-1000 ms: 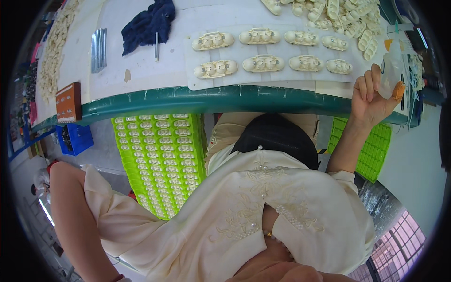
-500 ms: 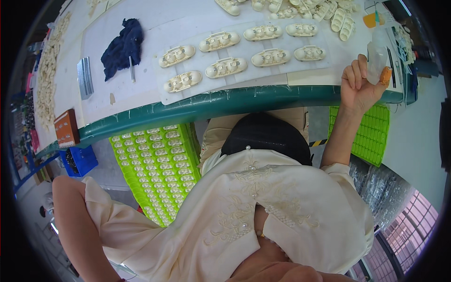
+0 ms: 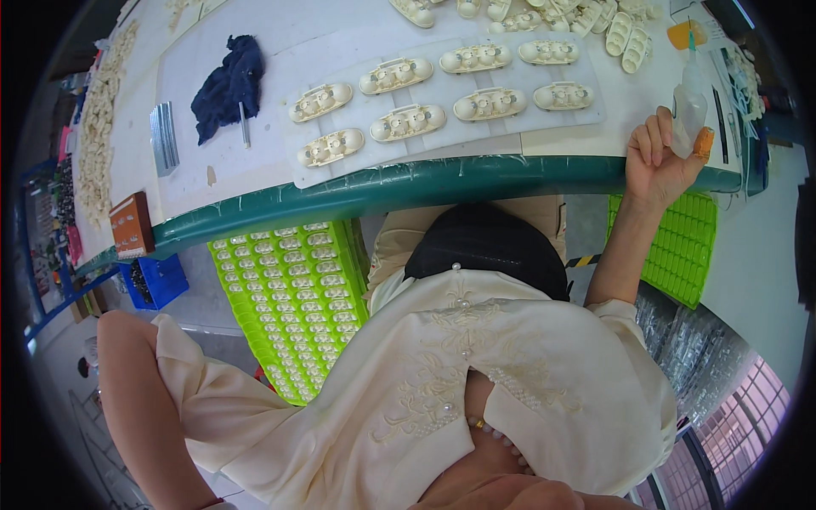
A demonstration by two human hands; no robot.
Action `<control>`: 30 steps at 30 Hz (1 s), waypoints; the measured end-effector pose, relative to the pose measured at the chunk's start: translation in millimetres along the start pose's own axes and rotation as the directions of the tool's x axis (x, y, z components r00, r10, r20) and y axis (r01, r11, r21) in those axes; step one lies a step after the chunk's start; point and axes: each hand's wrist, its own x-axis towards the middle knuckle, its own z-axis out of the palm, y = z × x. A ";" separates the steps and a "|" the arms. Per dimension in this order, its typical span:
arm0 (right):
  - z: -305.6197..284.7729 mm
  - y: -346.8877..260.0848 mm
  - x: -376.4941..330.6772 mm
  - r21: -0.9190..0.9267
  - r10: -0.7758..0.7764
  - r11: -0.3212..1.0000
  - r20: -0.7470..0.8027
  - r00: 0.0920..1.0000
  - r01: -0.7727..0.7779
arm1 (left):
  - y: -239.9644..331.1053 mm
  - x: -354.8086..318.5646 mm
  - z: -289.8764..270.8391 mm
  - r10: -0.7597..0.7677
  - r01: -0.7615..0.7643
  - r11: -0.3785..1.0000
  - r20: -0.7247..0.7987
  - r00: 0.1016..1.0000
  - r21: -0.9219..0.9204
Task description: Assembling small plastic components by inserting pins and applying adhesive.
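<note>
My right hand (image 3: 661, 161) is raised at the table's right edge, its fingers closed round a translucent squeeze bottle (image 3: 690, 102) with a thin green needle tip pointing up and away. An orange wrap (image 3: 704, 143) covers the end of my thumb. To the left of that hand lies a white board (image 3: 476, 136) with two rows of cream, oblong plastic parts (image 3: 491, 104), each showing round domed pieces. My left arm is bent at the lower left; its hand is out of view.
A dark blue cloth (image 3: 228, 89) with a metal rod, a grey ridged strip (image 3: 164, 138) and a brown box (image 3: 130, 226) lie left. Loose cream parts (image 3: 625, 38) pile up at the back. Green trays (image 3: 289, 297) filled with parts stand below the table's green edge (image 3: 357, 194).
The whole view has shifted slightly, so the table's things appear a little displaced. My right hand still holds the squeeze bottle, its needle tip now more clearly visible.
</note>
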 end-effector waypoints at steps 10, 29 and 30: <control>-1.7 0.3 1.8 0.078 -0.008 0.997 -0.035 0.999 0.011 | 1.0 1.9 -3.1 0.004 -0.004 0.999 0.004 1.000 0.032; -5.5 2.1 8.2 0.103 -0.001 0.995 -0.033 0.999 0.004 | 0.1 7.1 -12.7 0.011 -0.012 0.996 0.020 1.000 0.085; -5.5 2.7 8.5 0.103 0.000 0.995 -0.033 0.999 0.004 | 0.5 7.5 -12.8 0.010 -0.012 0.996 0.020 1.000 0.088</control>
